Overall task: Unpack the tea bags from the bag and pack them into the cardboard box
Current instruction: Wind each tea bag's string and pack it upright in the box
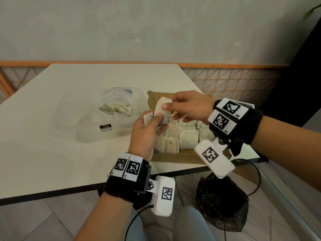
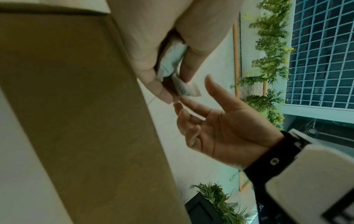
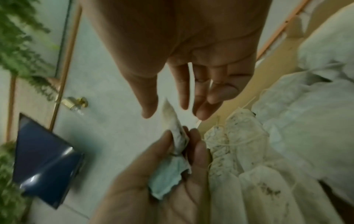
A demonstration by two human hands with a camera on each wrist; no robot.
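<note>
While both hands meet above a white table (image 1: 52,94), the left hand (image 1: 147,133) grips a small bunch of tea bags, its thumb (image 1: 157,117) pressed over them and its fingers curled behind. The uppermost tea bag (image 1: 162,110) stands up out of that bunch, raised above the open cardboard box (image 1: 175,158).

The right hand (image 1: 189,106) comes in from the right. In the head view its thumb and forefinger seem to pinch the top of that tea bag, but the right wrist view shows thumb (image 3: 147,97) and fingers spread apart with the tea bag's tip (image 3: 169,112) standing free between them, so I cannot tell whether this hand has a hold. The left wrist view shows the right hand (image 2: 226,127) with palm up and fingers loosely extended just beside the left fingertips.

The cardboard box sits at the near right part of the table, its near wall close to the table edge. Inside it, packed tea bags (image 1: 188,138) stand in rows, pale with dark specks showing through the paper.

Left of the box lies a clear plastic bag (image 1: 111,108), crumpled and open, with more loose tea bags (image 1: 119,107) heaped inside at its far end. A small dark label (image 1: 105,127) shows on its near part.

Both wrists wear black bands carrying white blocks printed with black square markers. Below the table edge, on the tiled floor to the right, sits a black mesh bag (image 1: 222,202).
</note>
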